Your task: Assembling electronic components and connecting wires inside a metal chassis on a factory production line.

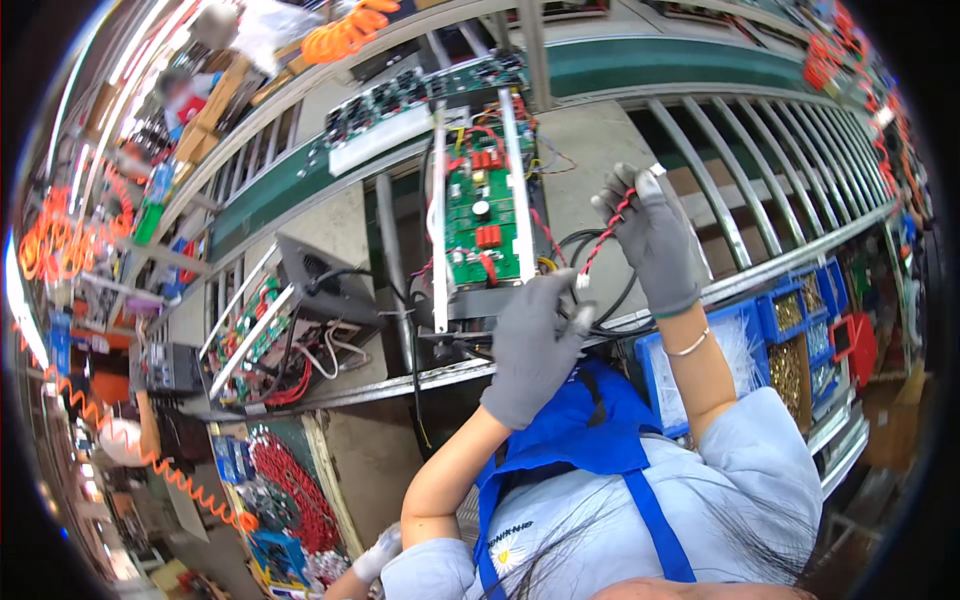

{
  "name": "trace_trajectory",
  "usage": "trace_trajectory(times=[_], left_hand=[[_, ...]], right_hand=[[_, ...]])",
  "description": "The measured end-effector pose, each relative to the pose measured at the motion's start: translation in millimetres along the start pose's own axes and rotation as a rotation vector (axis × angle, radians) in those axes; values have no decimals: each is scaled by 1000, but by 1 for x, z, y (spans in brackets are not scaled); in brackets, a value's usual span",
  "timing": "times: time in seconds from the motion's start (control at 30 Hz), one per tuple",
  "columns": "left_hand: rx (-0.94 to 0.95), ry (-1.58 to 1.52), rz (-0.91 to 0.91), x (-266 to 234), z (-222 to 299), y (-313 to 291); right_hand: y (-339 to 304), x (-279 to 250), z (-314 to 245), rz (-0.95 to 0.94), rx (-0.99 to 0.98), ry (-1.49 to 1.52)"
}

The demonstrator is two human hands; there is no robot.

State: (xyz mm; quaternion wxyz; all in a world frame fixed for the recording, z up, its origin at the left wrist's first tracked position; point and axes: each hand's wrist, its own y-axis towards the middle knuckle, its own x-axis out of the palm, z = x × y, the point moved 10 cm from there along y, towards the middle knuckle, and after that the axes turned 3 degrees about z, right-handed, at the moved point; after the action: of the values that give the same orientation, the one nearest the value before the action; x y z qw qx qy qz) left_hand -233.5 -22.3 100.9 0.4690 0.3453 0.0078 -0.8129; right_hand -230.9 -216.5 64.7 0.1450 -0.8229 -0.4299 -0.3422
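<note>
Raised to the right, my right hand, in a grey glove, pinches a red-and-black twisted cable. One white plug shows at its fingertips, and the cable's lower white plug hangs beside my left fingertips. My gloved left hand is curled near the front end of an open chassis; whatever its fingers grip is hidden. A red wire runs from the chassis toward those fingers. Between two pale metal rails of the chassis lies a green circuit board with red and white components.
A second open unit with a black end housing stands left on the roller conveyor. Black cables loop behind my hands. Blue bins with clear strips and small metal parts sit right. A co-worker's gloved hand shows below.
</note>
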Motion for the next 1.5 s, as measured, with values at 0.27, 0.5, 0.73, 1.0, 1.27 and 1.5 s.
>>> trace_trajectory(times=[0.27,0.5,0.73,1.0,1.27,1.5], left_hand=[[285,733,234,9,-2,-9],[510,727,268,21,-2,-13],[576,768,256,25,-4,-18],[449,800,302,6,-8,-19],[17,449,688,-70,-88,-59],[-546,-184,666,-61,-214,-115]], right_hand=[[14,-46,7,125,50,15],[12,-68,32,174,183,-73],[-2,-80,51,154,271,-320],[-28,-126,74,181,389,-335],[-52,-120,63,182,232,-446],[-90,18,52,-374,-402,-692]])
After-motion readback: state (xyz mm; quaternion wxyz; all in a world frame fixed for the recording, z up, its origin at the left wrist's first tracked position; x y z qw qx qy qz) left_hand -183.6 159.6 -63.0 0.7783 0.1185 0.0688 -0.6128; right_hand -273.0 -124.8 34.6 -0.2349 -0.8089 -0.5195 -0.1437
